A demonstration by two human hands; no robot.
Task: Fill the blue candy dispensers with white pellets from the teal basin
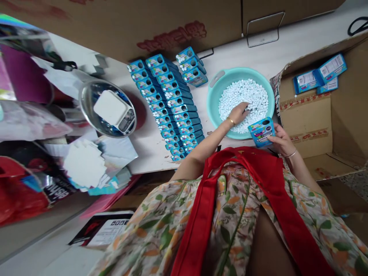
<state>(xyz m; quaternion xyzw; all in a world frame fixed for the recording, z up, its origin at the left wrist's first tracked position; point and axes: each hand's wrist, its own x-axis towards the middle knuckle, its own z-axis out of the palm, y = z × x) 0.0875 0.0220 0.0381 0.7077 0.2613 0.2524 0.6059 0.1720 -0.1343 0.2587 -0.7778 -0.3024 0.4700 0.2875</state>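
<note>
A teal bowl [214, 90] full of small white pellets [247, 94] stands on the white table. My left hand [238, 113] reaches into the bowl with a gold bracelet on its wrist. Its fingers are curled together down among the pellets. My right hand [281, 142] grips a small blue box [261, 132] by its lower edge, at the bowl's near right rim. The box has a colourful front and a round hole near its top corner. Left of the bowl, several identical blue boxes [169, 105] stand in two long rows with a small stack behind.
A steel pan holding a white digital scale [110, 109] sits at the left. An open cardboard carton [313, 115] at the right holds a few blue boxes [319, 76]. Cardboard boxes line the back. Bags, paper scraps and packaging clutter the left side.
</note>
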